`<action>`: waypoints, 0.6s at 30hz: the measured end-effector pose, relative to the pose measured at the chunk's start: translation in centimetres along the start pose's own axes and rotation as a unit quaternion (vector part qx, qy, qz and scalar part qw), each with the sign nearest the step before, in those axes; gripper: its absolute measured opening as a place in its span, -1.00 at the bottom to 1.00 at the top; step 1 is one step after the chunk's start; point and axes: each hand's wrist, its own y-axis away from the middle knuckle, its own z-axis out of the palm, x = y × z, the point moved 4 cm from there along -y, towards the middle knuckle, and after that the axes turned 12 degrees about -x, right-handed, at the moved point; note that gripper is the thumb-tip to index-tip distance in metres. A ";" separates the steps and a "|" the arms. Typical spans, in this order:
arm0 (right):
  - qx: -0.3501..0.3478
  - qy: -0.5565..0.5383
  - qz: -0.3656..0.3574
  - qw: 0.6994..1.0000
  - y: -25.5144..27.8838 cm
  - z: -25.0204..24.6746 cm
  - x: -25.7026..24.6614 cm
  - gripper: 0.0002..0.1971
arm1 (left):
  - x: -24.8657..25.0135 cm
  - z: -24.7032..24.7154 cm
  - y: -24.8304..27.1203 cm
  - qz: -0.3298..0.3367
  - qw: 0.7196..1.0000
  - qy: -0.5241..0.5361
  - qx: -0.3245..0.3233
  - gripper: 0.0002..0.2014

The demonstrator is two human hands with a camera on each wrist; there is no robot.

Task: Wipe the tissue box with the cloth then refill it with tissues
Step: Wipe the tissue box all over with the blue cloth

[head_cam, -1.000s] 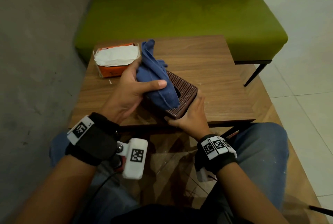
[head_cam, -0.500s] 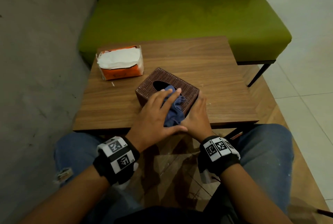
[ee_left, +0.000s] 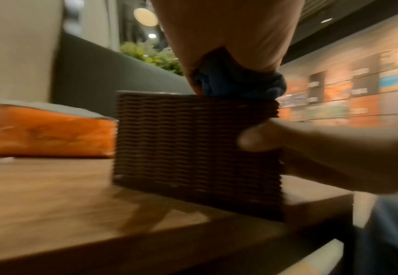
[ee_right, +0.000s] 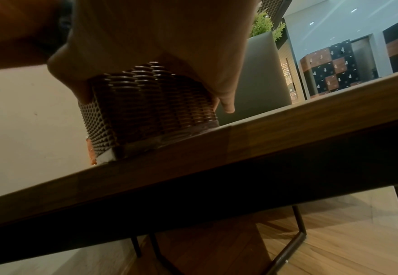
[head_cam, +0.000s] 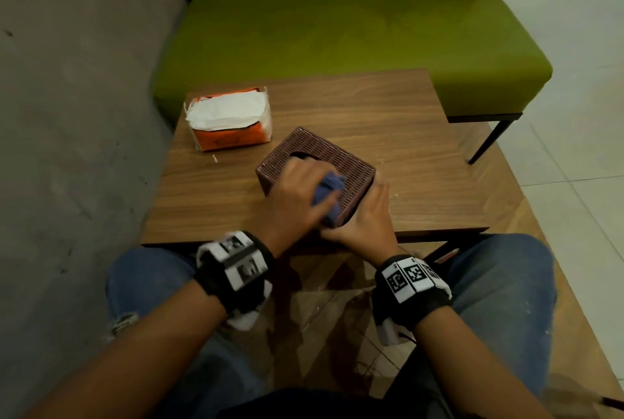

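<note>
A brown woven tissue box (head_cam: 332, 157) (ee_left: 188, 145) (ee_right: 151, 109) stands near the front edge of the wooden table (head_cam: 388, 121). My left hand (head_cam: 299, 192) lies on its top and grips a bunched blue cloth (head_cam: 329, 194) (ee_left: 238, 83), pressing it onto the lid. My right hand (head_cam: 366, 216) (ee_right: 169, 46) holds the box's near right corner, thumb on the front side and fingers along the right side. An orange pack of white tissues (head_cam: 229, 121) (ee_left: 49, 134) lies open at the table's back left.
A green upholstered bench (head_cam: 354, 40) stands behind the table, with a black metal leg (head_cam: 489, 142) at its right. A grey wall (head_cam: 74, 115) runs along the left. My knees in blue jeans (head_cam: 499, 290) sit just under the table's front edge.
A second ago the left hand held the cloth against the tilted box. The box now stands flat, and the hand has slid the cloth across its top, towards the back.
</note>
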 end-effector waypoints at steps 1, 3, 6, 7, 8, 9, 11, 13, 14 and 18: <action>0.004 0.003 0.000 1.000 0.0 0.1 0.0 0.38 | -2.1 -0.9 -0.4 -0.054 0.998 0.005 0.028 -0.79; 0.013 0.005 -0.001 1.000 0.0 0.2 0.1 0.38 | -5.1 -2.3 -1.2 -0.150 0.985 0.009 0.083 -0.84; 0.000 0.017 0.002 1.000 -0.3 0.1 0.1 0.37 | -1.8 -0.3 -1.2 -0.136 0.989 0.023 0.051 -0.83; -0.006 0.019 0.002 1.000 -0.3 0.1 0.1 0.34 | 0.2 0.8 -0.6 -0.090 0.995 0.033 0.020 -0.83; -0.008 0.015 -0.005 1.000 -0.2 0.0 0.1 0.30 | 1.6 1.7 0.3 -0.039 0.999 0.035 -0.006 -0.83; -0.005 0.008 -0.012 1.000 -0.1 0.0 0.0 0.27 | 1.9 1.9 1.1 -0.004 0.999 0.034 -0.024 -0.81; 0.001 0.007 -0.015 1.000 -0.1 -0.1 0.1 0.30 | -0.1 1.2 1.1 -0.001 0.999 0.043 -0.019 -0.73; 0.001 0.016 -0.010 1.000 -0.3 0.0 0.1 0.35 | -3.1 0.0 -0.2 -0.074 0.995 0.064 0.011 -0.62; 0.004 0.017 -0.010 1.000 -0.4 -0.1 0.1 0.36 | -4.1 -0.2 -0.8 -0.107 0.991 0.078 0.025 -0.59; -0.017 0.027 -0.004 0.999 -0.6 -0.3 0.1 0.38 | -2.1 1.1 -0.5 -0.070 0.992 0.096 -0.030 -0.52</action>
